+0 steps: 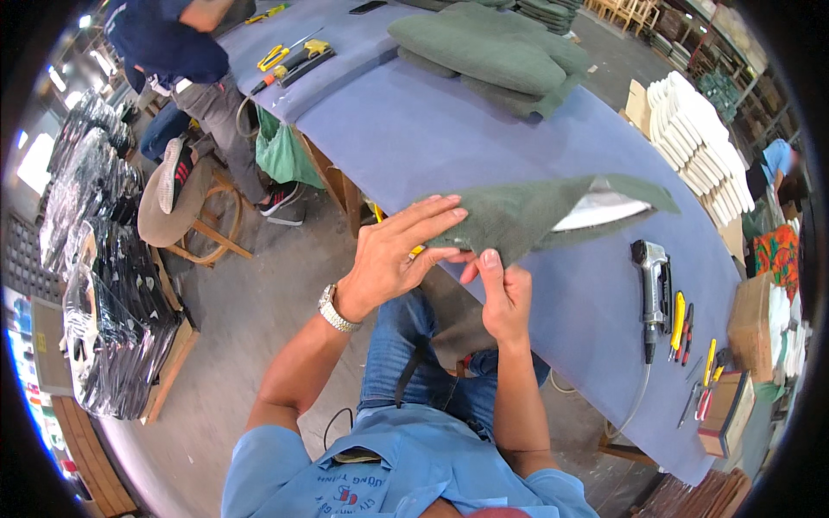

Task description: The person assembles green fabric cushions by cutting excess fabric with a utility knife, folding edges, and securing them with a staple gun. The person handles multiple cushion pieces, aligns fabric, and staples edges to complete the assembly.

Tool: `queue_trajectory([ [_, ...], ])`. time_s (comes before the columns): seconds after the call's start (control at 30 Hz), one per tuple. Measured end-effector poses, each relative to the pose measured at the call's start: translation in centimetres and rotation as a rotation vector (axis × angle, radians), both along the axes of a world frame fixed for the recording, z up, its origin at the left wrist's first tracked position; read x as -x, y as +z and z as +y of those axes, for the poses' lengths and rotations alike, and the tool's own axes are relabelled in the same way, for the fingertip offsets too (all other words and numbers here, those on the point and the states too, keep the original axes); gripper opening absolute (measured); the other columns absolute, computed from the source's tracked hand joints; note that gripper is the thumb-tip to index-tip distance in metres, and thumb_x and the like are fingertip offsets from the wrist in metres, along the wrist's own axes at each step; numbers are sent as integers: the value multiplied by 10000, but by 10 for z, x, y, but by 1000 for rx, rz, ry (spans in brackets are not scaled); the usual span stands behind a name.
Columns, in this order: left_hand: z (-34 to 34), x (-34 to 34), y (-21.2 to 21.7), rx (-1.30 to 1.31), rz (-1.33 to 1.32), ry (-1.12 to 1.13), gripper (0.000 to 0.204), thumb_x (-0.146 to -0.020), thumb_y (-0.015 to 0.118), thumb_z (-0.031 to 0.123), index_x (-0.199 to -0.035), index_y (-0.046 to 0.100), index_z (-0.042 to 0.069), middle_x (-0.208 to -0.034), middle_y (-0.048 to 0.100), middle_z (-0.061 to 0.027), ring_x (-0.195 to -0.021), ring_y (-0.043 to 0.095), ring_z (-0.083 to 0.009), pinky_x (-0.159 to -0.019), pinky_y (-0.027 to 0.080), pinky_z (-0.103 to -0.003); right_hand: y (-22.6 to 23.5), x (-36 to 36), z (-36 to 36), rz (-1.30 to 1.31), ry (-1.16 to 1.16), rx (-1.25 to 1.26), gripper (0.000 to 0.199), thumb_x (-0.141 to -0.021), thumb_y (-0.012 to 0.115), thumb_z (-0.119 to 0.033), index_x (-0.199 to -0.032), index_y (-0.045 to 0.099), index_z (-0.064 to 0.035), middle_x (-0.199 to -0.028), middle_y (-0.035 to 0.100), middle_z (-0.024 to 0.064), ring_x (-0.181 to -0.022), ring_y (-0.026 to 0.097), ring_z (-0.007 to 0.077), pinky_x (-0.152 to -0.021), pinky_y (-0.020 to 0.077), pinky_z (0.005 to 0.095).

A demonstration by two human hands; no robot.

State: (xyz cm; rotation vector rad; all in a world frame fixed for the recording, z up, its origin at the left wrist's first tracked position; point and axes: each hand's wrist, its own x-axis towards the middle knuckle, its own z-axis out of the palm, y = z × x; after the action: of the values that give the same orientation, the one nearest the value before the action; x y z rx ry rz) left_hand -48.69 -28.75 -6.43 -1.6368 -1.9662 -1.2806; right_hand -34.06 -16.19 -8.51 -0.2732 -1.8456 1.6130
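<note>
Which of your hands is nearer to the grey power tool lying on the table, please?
Right. The right hand pinches the green fabric cover at its near edge, closer to the power tool. The left hand holds the cover further left, away from it.

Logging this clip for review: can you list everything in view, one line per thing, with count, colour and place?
Cushion cover: one, green with a white foam insert showing at its open end, held over the table's near edge.
Table: one, blue-purple cloth top, running from centre to upper right.
Finished cushions: a pile, green, far end of the table.
Foam pads: a stack, white, beyond the table on the right.
Pneumatic stapler: one, grey and black, on the table right of the hands.
Hand tools: several, yellow and red handles, beside the stapler.
Seated co-worker: one, dark shirt, upper left.
Wrapped black items: a pile, far left.
Left hand: wristwatch, gripping the cover.
Right hand: pinching the cover's edge.
</note>
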Motion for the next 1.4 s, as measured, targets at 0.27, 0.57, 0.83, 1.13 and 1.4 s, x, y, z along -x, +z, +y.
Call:
queue_trajectory([
  [0.27, 21, -12, 9, -63, 198, -14, 408, -745, 820, 80, -1142, 762, 157, -1266, 711, -87, -1153, 690, -336, -934, 594, -382, -4, -13, 20, 32, 33, -25, 441, -1086, 489, -262, -826, 707, 19, -831, 736, 75, -806, 638, 147, -721, 480, 297],
  [0.57, -23, 64, -31, 294, 108, -70, 351, -797, 772, 18, -1123, 777, 148, -1432, 609, -117, -1406, 490, -364, -1139, 435, -465, -48, -153, 63, -454, -63, -64, 329, -1064, 546, -217, -1060, 719, 64, -1031, 751, 116, -939, 683, 156, -857, 541, 316],
  [0.83, 19, 79, -7, 315, -75, 24, 416, -997, 617, 368, -1292, 675, 80, -1413, 606, -179, -1398, 495, -359, -1174, 343, -535, 11, -188, 149, -340, -677, -360, 303, -1037, 593, -224, -1185, 691, 21, -1181, 721, 137, -1094, 665, 210, -979, 493, 335],
  [1.13, 106, -17, -71, 591, 456, 78, 764, -1028, 369, 584, -1578, 328, 55, -1643, 280, -222, -1534, 235, -394, -1227, 162, -593, -29, -29, 174, -1005, -541, -1052, 717, -1011, 415, -617, -1562, 399, -159, -1638, 323, 174, -1517, 273, 399, -1197, 185, 649],
  [1.4, 91, -57, -51, 644, 299, -214, 917, -964, 444, 681, -1511, 381, -53, -1566, 360, -314, -1495, 304, -426, -1211, 222, -577, -27, -9, 146, -720, -248, -1111, 594, -1052, 395, -477, -1553, 415, -158, -1627, 361, 124, -1514, 305, 310, -1237, 177, 544],
])
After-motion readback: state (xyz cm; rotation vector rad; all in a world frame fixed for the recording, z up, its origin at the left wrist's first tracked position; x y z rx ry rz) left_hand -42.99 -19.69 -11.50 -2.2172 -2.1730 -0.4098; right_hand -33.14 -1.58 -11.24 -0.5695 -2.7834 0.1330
